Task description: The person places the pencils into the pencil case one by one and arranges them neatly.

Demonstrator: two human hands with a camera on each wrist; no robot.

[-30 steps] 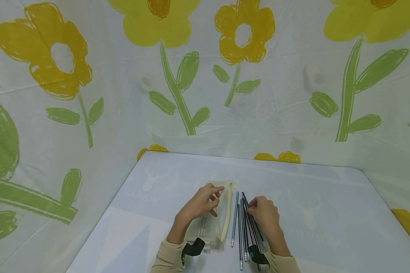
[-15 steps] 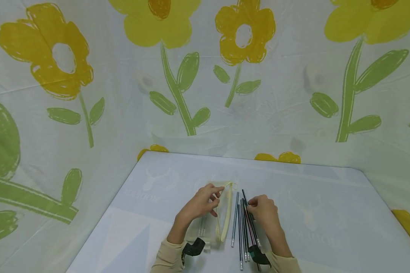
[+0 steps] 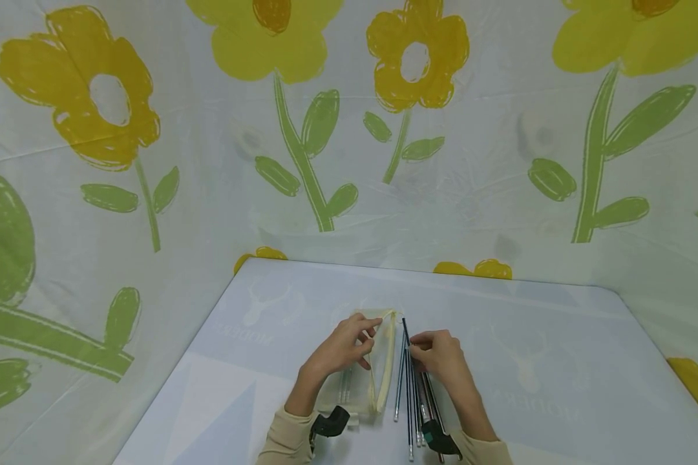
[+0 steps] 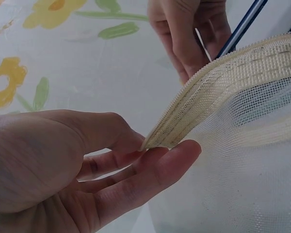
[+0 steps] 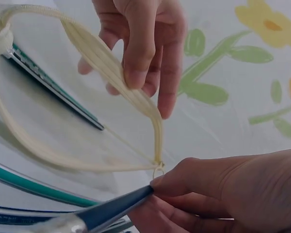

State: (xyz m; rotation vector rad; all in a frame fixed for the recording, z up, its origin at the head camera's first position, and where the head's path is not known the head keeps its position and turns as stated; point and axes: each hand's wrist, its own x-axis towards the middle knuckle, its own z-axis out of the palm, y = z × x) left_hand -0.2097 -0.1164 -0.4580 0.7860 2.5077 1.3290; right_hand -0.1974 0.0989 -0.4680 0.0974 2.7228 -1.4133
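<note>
My left hand (image 3: 343, 342) pinches the cream zip edge (image 4: 223, 73) of a see-through mesh pencil case (image 3: 386, 368), between thumb and fingers. The pouch's mouth gapes in the right wrist view, where a dark pencil (image 5: 56, 87) shows within its outline. Just right of the pouch, my right hand (image 3: 442, 355) pinches a dark blue pencil (image 5: 119, 206) between thumb and fingers. The far end of this pencil points away from me beside the pouch's zip. Below that hand lie several dark pencils (image 3: 410, 426), roughly side by side, and a teal-blue one (image 3: 397, 403) nearest the pouch.
A pale table (image 3: 558, 349) with faint printed patterns carries everything. Behind it hangs a white sheet (image 3: 488, 129) with yellow flowers and green leaves. Black wrist cameras overlap the near ends of the pencils and the pouch's front corner.
My right hand has shifted left toward the pouch, bringing the pinched pencil over the other pencils. My left hand and the pouch stay in place.
</note>
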